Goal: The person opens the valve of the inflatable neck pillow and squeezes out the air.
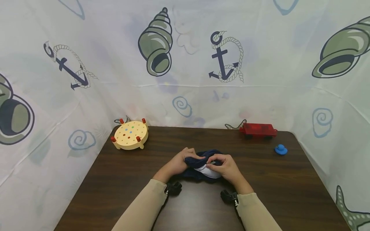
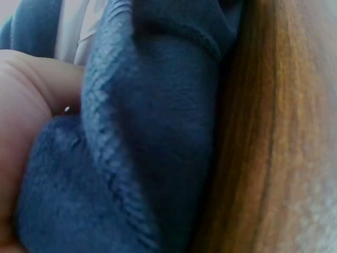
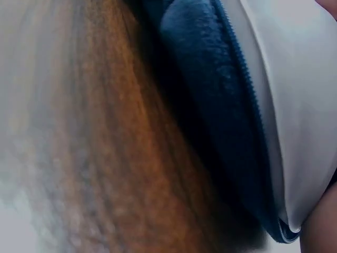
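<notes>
A navy plush zippered cover [image 1: 190,173] with a smooth white inner [image 1: 208,172] lies bunched on the table in the middle of the head view. My left hand [image 1: 180,161] grips its left side, thumb over the navy fold; the left wrist view shows the plush [image 2: 163,105] bulging beside the fingers. My right hand [image 1: 229,167] pinches at the opening's edge with thumb and forefinger, over a small pale bit. In the right wrist view an open zipper [image 3: 247,79] runs between the navy plush and the white inner [image 3: 300,100], curving round at its lower end.
On the dark wooden table [image 1: 115,189], a round cream piece [image 1: 131,134] with colored dots and red-tipped legs stands back left. A red rectangular object [image 1: 258,129] sits at the back right, with a small blue hat-shaped piece [image 1: 280,149] in front. Patterned cloth walls [image 1: 196,96] enclose the table.
</notes>
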Motion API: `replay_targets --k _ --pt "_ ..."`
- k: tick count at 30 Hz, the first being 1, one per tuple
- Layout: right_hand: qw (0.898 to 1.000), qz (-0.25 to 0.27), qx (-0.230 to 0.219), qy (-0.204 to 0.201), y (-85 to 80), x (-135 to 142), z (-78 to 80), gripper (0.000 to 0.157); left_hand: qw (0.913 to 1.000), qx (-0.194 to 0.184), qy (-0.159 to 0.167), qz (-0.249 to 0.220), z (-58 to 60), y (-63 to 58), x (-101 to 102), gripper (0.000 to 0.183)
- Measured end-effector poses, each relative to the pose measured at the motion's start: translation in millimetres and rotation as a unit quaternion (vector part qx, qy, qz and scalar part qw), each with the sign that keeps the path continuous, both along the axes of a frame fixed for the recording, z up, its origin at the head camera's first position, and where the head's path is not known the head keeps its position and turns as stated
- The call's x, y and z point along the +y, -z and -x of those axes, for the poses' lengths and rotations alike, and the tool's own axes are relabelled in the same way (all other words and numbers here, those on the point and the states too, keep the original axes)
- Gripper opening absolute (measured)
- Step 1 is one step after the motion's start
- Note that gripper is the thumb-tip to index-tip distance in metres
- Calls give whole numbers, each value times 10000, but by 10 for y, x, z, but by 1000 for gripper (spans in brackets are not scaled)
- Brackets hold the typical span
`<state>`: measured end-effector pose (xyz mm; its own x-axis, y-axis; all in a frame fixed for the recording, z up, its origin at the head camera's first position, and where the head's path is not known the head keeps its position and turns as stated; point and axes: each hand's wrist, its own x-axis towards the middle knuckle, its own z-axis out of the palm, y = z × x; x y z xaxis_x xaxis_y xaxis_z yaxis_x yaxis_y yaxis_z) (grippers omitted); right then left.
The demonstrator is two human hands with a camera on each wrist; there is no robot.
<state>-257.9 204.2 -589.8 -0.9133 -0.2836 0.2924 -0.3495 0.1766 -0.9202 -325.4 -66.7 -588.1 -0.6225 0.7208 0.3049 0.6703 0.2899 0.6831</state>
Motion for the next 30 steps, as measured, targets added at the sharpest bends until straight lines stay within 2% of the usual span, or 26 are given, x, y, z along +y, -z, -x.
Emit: replay_targets --k 5,9,15,22,30 --pt "9997 130 203 -2 -16 -12 -2 11 9988 396 14 -302 40 3 13 15" --pt "9993 19 361 96 -41 -15 -20 12 9976 578 -126 -349 45 8 26 14" --pt "9993 -186 282 164 -48 -15 -31 12 9982 409 -431 -8 -1 -6 10 20" --pt "9991 -374 -102 -167 -18 -29 11 9 9988 394 -270 -126 5 6 -3 41" --pt "9985 -382 -188 -330 13 -56 35 10 9994 212 -169 -231 30 22 -38 44"
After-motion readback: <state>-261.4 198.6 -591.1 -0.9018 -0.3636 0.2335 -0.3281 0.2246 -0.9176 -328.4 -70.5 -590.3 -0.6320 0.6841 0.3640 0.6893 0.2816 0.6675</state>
